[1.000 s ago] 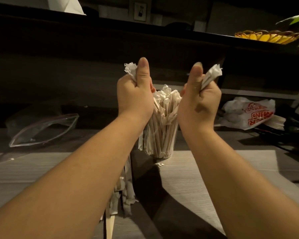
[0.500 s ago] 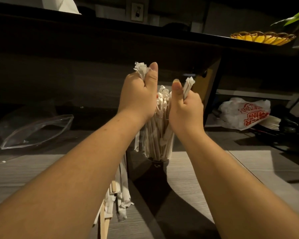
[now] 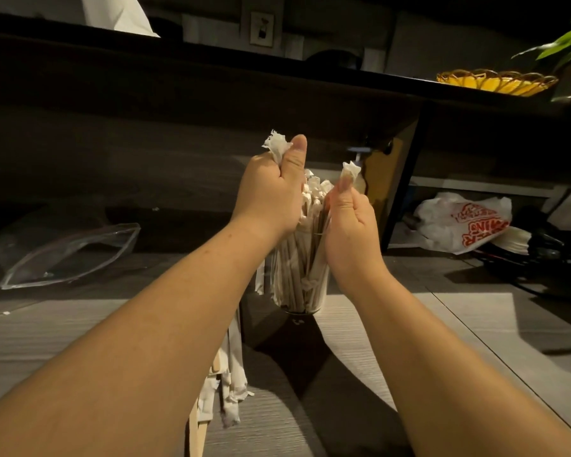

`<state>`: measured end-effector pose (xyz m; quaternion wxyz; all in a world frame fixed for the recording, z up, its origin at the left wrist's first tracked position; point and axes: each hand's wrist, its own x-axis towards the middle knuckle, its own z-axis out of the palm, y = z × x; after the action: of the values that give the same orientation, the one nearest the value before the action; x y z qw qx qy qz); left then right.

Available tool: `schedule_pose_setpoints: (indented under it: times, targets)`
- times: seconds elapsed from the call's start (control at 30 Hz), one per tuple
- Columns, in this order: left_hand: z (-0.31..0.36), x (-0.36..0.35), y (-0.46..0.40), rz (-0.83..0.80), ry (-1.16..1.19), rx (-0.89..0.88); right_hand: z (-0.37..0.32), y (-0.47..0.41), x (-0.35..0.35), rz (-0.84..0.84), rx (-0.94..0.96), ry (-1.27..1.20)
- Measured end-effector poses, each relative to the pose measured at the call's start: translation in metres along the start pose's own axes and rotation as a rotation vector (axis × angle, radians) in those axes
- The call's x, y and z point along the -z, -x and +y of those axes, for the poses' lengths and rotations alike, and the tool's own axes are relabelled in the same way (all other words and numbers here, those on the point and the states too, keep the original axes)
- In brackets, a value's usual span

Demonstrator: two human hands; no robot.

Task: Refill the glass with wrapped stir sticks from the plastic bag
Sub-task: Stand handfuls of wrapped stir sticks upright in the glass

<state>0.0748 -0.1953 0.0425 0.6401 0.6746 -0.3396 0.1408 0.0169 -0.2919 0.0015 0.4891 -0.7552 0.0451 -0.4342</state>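
- Standing upright on the pale grey wood-grain tabletop, a clear drinking glass was seen packed with white paper-wrapped wooden stir sticks, their crumpled tops rising above the rim.
- The left hand was closed in a fist around a bundle of wrapped sticks, whose crumpled paper tips were seen beside the raised thumb, just left of the glass.
- The right hand was closed around another wrapped stick, its white tip pinched by the thumb; the hand was held against the right side of the glass.
- More paper-wrapped sticks, some with bare wood showing, were partly hidden beneath the left forearm; whether these hung from the left hand or lay on the tabletop could not be told.
- A clear plastic bag, open-mouthed, was lying on the tabletop well to the left of the glass.
- A white plastic carrier bag with red lettering was seen to the far right, under a dark shelf.
- A yellow scalloped dish was resting on that shelf.
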Motion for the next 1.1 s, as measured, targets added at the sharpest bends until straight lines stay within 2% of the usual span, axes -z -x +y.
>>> schedule_pose_setpoints:
  times: [0.2,0.43,0.53,0.63,0.7,0.77,0.9,1.03,1.1]
  targets:
    - [-0.003,-0.005,0.005,-0.048,-0.099,0.024,0.000,0.000,0.000,-0.002,-0.019,-0.013]
    - [-0.010,-0.004,0.007,-0.162,-0.178,0.097,0.002,0.004,0.003,0.024,0.072,0.055]
    - [-0.013,0.000,0.006,-0.213,-0.134,0.133,0.002,0.004,0.006,-0.003,0.082,0.087]
    - [-0.010,0.006,0.005,-0.137,0.002,0.015,-0.002,0.002,0.008,0.058,0.108,0.054]
    - [-0.007,0.011,0.002,-0.028,-0.090,-0.145,-0.007,-0.002,0.009,0.083,0.163,0.042]
    - [-0.007,0.011,0.002,-0.050,-0.243,-0.263,-0.009,-0.004,0.010,0.056,0.204,0.083]
    - [-0.011,0.009,0.007,-0.136,-0.330,-0.217,0.000,-0.002,0.010,0.013,0.230,0.232]
    - [-0.019,0.007,0.010,-0.211,-0.497,-0.217,0.015,0.003,0.011,0.022,0.260,0.256]
    - [-0.023,0.006,0.012,-0.272,-0.501,-0.186,0.020,0.005,0.010,0.025,0.252,0.233]
